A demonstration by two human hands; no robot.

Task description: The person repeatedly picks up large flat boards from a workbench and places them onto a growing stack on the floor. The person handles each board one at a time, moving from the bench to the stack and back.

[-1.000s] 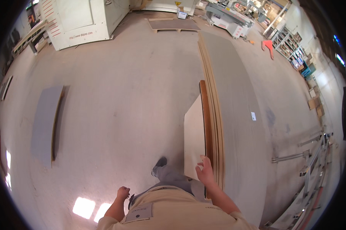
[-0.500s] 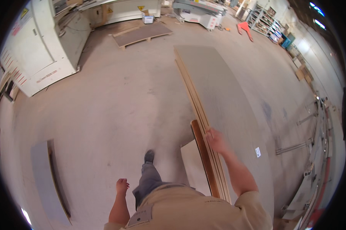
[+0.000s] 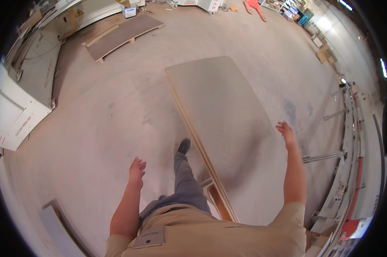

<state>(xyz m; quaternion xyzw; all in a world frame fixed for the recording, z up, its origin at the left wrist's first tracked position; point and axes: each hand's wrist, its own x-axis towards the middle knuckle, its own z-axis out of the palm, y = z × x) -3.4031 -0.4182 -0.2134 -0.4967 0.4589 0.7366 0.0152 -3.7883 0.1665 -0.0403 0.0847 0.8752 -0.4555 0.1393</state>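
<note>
A stack of large grey-topped boards (image 3: 215,103) with tan edges stretches forward from my right side. My right hand (image 3: 286,132) hovers by the stack's right edge, empty, its fingers stretched out. On the other side, my left hand (image 3: 137,172) hangs over the floor, fingers apart and holding nothing. Under the stack's near left edge shows part of a brown wooden support (image 3: 218,201). My shoe (image 3: 184,146) is on the floor just left of the boards.
A brown sheet (image 3: 125,36) lies on low supports at the far left, near a white machine (image 3: 20,113). At the lower left lies another grey board (image 3: 58,231). Metal rails (image 3: 326,157) reach out from the right wall. A red pallet jack (image 3: 255,8) stands far ahead.
My right hand has let go of the stack's left edge and moved across to its right side. My left hand has risen and opened. I have stepped forward along the boards.
</note>
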